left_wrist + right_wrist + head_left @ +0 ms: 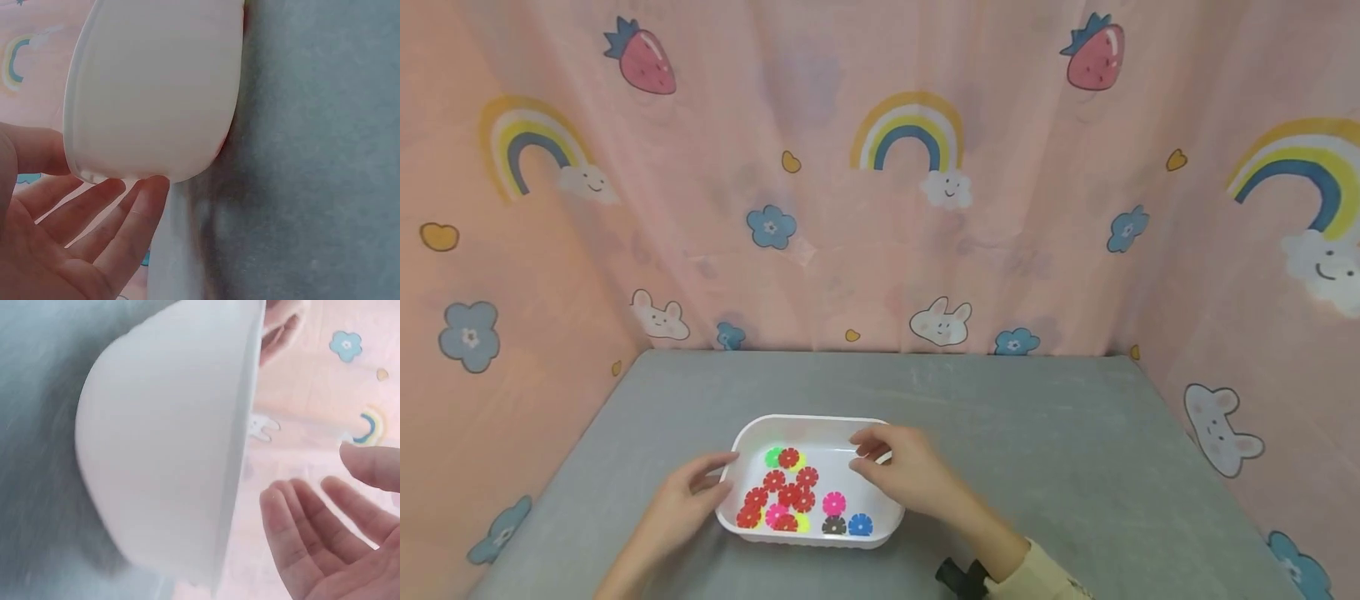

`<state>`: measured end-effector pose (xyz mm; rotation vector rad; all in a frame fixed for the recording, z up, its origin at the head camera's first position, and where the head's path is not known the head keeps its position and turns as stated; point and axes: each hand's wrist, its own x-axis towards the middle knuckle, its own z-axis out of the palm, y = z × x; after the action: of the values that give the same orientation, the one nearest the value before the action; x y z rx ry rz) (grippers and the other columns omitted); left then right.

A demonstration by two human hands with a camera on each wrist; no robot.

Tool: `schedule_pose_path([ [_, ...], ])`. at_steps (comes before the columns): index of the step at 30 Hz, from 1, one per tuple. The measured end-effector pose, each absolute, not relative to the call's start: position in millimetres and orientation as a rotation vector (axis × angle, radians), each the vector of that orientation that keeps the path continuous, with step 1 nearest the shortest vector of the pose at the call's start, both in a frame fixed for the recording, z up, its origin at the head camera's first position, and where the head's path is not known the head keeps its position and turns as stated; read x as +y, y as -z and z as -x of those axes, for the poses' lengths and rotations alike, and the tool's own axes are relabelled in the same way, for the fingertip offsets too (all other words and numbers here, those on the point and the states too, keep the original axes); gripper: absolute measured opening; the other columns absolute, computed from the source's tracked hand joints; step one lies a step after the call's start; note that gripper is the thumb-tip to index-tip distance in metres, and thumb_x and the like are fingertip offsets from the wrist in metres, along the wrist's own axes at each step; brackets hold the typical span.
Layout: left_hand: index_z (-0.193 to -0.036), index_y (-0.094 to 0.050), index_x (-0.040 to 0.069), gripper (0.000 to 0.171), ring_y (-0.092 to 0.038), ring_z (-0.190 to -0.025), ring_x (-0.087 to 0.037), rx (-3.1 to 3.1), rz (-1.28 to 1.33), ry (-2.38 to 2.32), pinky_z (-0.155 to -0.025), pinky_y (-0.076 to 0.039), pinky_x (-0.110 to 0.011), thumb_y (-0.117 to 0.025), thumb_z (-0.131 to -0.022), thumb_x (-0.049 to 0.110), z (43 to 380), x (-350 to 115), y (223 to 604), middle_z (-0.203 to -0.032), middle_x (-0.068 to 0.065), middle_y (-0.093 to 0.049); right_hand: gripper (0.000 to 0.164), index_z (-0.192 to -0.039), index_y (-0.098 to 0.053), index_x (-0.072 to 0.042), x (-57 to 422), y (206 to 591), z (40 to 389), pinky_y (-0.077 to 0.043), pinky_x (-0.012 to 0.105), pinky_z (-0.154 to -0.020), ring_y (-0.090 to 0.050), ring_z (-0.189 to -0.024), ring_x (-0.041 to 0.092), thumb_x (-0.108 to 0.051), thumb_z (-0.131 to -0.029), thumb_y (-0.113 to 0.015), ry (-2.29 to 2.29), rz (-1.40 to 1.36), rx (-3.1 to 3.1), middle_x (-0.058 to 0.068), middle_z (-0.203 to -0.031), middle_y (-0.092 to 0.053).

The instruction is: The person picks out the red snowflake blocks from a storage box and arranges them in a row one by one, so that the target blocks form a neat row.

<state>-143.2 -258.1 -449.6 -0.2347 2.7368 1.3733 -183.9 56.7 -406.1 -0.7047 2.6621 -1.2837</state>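
A white plastic tray (808, 540) stands on the grey table, with several small notched plastic discs lying mostly in its left half and front. Most are red discs (789, 494); among them are a green disc (772, 457), a pink disc (833, 503), a dark grey disc (833, 526) and a blue disc (861, 524). My left hand (683, 498) touches the tray's left end, its fingertips (150, 190) at the outer wall and rim. Over the tray's right end hovers my right hand (898, 467), fingers relaxed and apart from the thumb, with nothing between them.
Behind the grey table (1045, 442) hangs a pink curtain (820, 283) printed with rainbows, strawberries and rabbits, and it runs along both sides too. A black strap device (962, 579) sits at the right wrist, by a cream sleeve (1033, 575).
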Motion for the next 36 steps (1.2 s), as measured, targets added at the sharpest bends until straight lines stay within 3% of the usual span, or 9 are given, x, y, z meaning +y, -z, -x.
schedule_pose_path([
  [13,-0.143,-0.056,0.011,0.049,-0.052,-0.13,-0.049,2.614,0.118,-1.448,-0.095,-0.055,-0.051,-0.069,-0.096,0.015,151.5,-264.0,450.0,-0.151,-0.026,-0.045,0.024,-0.11,-0.074,-0.009,5.1,423.8,189.8,-0.052,0.02,-0.078,-0.058,-0.083,0.003,-0.019,-0.089,-0.079,1.229,0.826,2.402,-0.013,-0.088,-0.065],
  [31,-0.142,-0.054,0.005,0.049,-0.053,-0.127,-0.053,2.545,0.06,-1.498,-0.094,-0.055,-0.053,-0.069,-0.096,0.013,149.7,-270.7,447.2,-0.15,-0.03,-0.044,0.017,-0.101,-0.075,-0.013,-31.4,446.7,188.3,-0.046,0.017,-0.07,-0.051,-0.071,0.002,-0.013,-0.085,-0.082,0.919,0.926,2.378,-0.012,-0.075,-0.058],
  [36,-0.142,-0.055,0.008,0.048,-0.053,-0.128,-0.051,2.552,0.065,-1.486,-0.096,-0.054,-0.053,-0.069,-0.096,0.013,148.6,-269.5,447.7,-0.151,-0.028,-0.044,0.017,-0.099,-0.075,-0.013,-36.2,452.1,190.5,-0.044,0.017,-0.065,-0.049,-0.067,0.002,-0.013,-0.084,-0.084,0.846,0.965,2.409,-0.01,-0.071,-0.055],
])
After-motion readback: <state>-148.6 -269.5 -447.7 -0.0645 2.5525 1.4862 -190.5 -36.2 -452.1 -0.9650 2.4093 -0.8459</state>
